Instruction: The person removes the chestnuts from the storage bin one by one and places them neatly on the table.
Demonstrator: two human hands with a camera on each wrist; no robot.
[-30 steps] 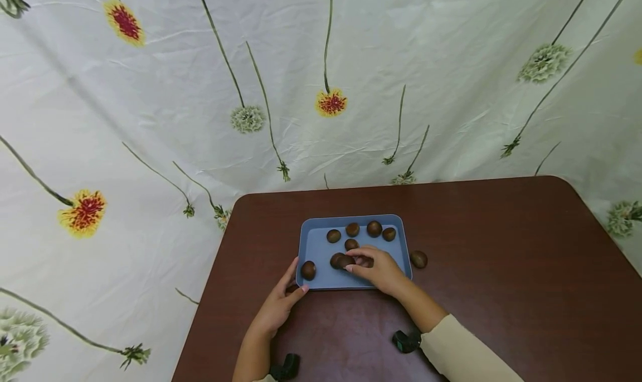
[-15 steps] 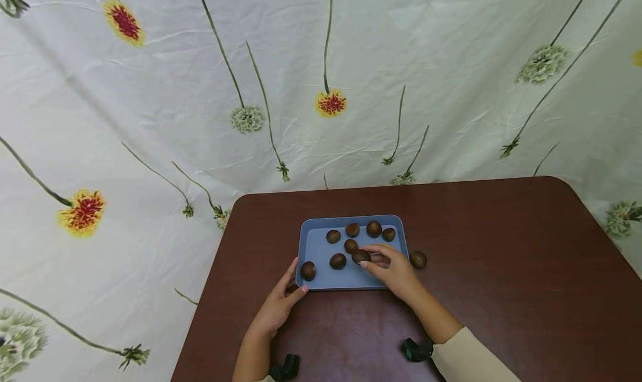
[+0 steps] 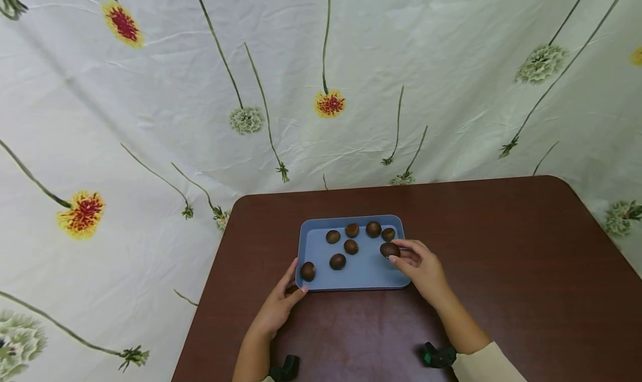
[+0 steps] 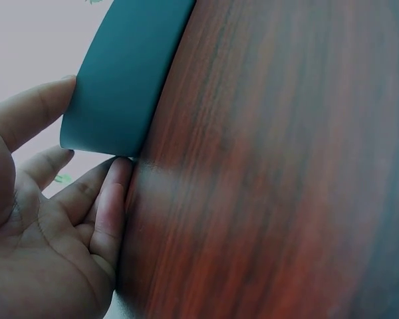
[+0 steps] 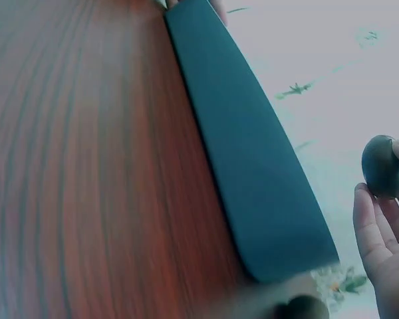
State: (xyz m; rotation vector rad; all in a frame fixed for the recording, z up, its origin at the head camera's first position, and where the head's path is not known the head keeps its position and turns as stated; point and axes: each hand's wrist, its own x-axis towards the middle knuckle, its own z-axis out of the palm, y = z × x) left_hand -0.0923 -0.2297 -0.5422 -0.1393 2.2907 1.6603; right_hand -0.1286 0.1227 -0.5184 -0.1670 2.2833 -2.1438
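Observation:
In the head view my right hand (image 3: pixel 426 267) pinches a smooth brown egg-shaped fruit (image 3: pixel 389 250) between thumb and fingers, over the right side of a blue tray (image 3: pixel 371 276). The right wrist view shows the held fruit (image 5: pixel 380 166) up beyond the tray's wall (image 5: pixel 253 146). Several more brown fruits lie in the tray, most toward the back, one near the middle (image 3: pixel 337 261) and one at the left front corner (image 3: pixel 307 271). My left hand (image 3: pixel 278 304) holds that corner, thumb at the front rim and fingers along the left side.
The tray stands on a dark red-brown table (image 3: pixel 501 259) with rounded corners. A dark round fruit (image 5: pixel 304 308) sits outside the tray's right end in the right wrist view. A white flower-print cloth (image 3: pixel 301 148) hangs behind. Black devices (image 3: pixel 438 355) are worn on both wrists.
My right hand has picked the fruit from beside another in the tray's middle and carried it right toward the tray's right edge. My left hand has stayed at the corner.

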